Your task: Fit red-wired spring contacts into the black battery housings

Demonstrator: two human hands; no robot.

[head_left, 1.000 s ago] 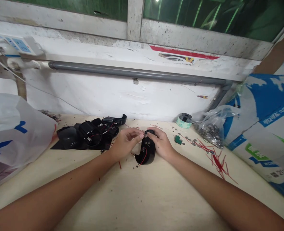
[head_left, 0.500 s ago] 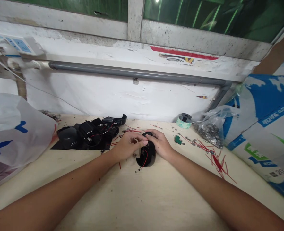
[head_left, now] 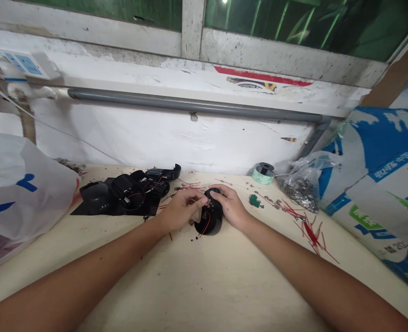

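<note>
A rounded black plastic housing point(head_left: 213, 225) stands on the pale tabletop in front of me, with a red wire point(head_left: 207, 225) curving out of its hollow side. My right hand point(head_left: 227, 203) is wrapped round its upper right part, thumb across the top. On the other side my left hand point(head_left: 186, 208) has thumb and fingers pinched together at the housing's upper left edge. A tiny metal-looking piece shows at those fingertips, too small to name. Small dark connector ends of the wire lie just below the housing.
Several similar black housings point(head_left: 129, 189) lie on a black sheet at left. Red wires point(head_left: 312, 233), a green piece point(head_left: 254, 200), a tape roll point(head_left: 263, 173) and a clear bag of metal parts point(head_left: 302, 186) are at right. Large bags point(head_left: 380, 193) flank the table.
Both hands stay at the housing. My left fingertips have drawn slightly back to the left from its top, and the housing is tilted a little differently.
</note>
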